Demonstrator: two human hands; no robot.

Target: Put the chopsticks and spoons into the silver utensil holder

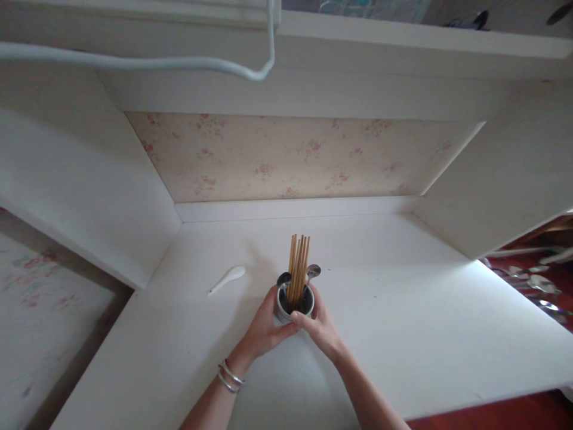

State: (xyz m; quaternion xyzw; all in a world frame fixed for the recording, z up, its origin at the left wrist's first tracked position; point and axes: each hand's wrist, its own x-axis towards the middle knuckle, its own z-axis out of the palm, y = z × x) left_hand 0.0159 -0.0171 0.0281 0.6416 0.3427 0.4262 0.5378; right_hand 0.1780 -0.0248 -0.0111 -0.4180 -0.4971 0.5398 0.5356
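My left hand (267,327) and my right hand (321,321) are wrapped round a small utensil cup (283,314), one from each side, thumbs meeting at its near side. Several wooden chopsticks (299,269) stand upright in the cup. A dark metal spoon (283,279) leans out over the left rim, and another metal spoon (313,272) over the right rim. To the left of the cup, a white soup spoon (229,277) lies on the white desk top (367,334). My fingers hide most of the cup's outer wall; whether its base touches the desk I cannot tell.
White side panels (116,179) flank the desk top, with floral wallpaper (290,155) behind. Overhead hang a shelf edge (403,45) and a white cable (156,64). Several metal spoons (539,283) lie beyond the right panel, over a red surface.
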